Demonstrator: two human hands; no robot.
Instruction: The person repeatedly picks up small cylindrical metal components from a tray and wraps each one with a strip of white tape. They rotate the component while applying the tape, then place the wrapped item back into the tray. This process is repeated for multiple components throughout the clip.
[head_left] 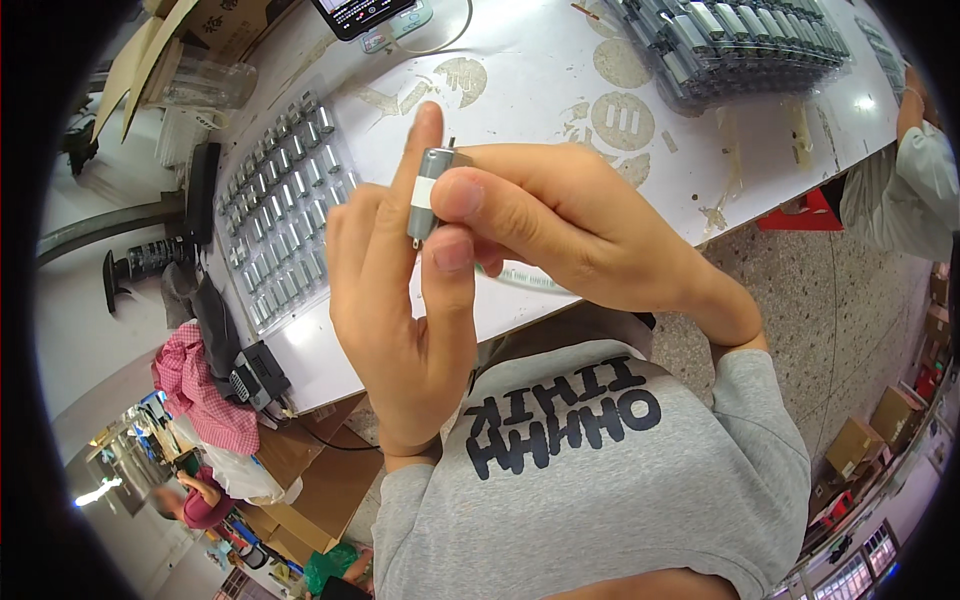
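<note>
A small silvery cylindrical motor (428, 195) stands nearly upright between my two hands, a white band around its middle and a thin shaft at its top. My left hand (395, 290) pinches its lower part between thumb and index finger, the index finger pointing up along its far side. With the thumb on the white band, my right hand (570, 225) grips the motor from the right; its other fingers are partly hidden. A curved pale strip with green marks (525, 278) shows below my right hand; I cannot tell whether the hand touches it.
A clear tray of motors (285, 205) lies on the white table (530, 110) at left. Stacked motor trays (740, 50) stand at the far right, a phone (365, 15) at the back. A checked cloth (205, 390) hangs off the left edge. Another person's arm (910, 105) is at right.
</note>
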